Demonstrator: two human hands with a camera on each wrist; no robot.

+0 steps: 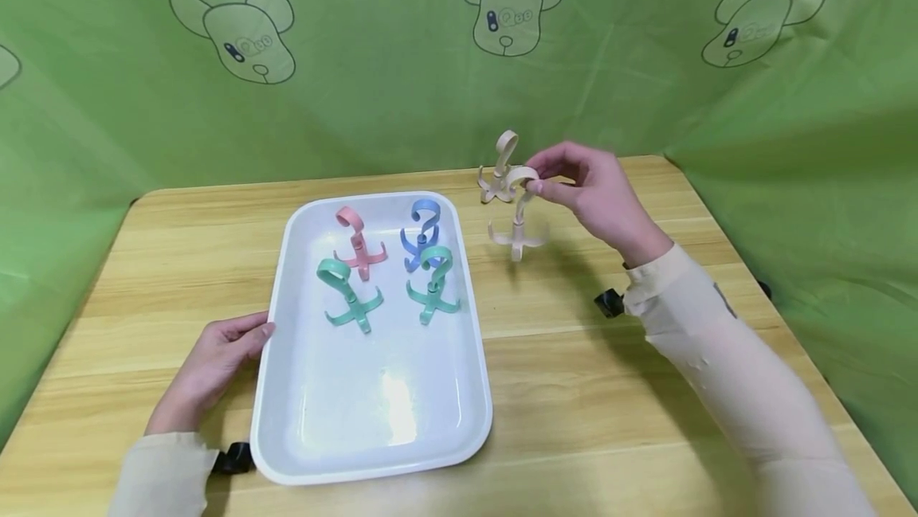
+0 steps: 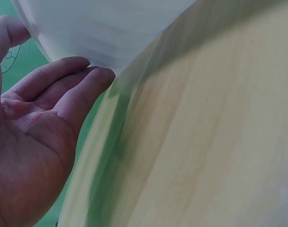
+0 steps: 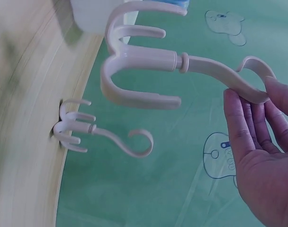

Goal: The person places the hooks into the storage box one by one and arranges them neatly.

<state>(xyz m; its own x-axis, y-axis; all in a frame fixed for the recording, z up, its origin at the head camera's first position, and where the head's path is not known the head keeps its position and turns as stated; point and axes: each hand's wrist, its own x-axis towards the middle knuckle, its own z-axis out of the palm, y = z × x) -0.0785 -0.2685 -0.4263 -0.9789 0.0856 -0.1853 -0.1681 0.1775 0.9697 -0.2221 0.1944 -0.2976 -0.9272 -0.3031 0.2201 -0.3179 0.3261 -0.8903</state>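
My right hand (image 1: 595, 190) pinches a beige four-pronged hook (image 1: 518, 238) by its curved top. It hangs prongs down, a little above the table, as its shadow suggests. Behind it, another beige hook (image 3: 75, 126) stands on its prongs at the table's back edge. At the left, my left hand (image 1: 218, 362) holds the rim of a white tray (image 1: 268, 389), fingers against its outer underside in the left wrist view. Inside the tray's far half stand a pink hook (image 1: 358, 250), a blue hook (image 1: 421, 240) and two green hooks (image 1: 354, 310), all curved end up.
The wooden table (image 1: 574, 429) ends at the back against a green curtain (image 1: 373, 103) printed with mouse heads, which also runs along the right side. Black strap ends (image 1: 610, 303) show by both wrists.
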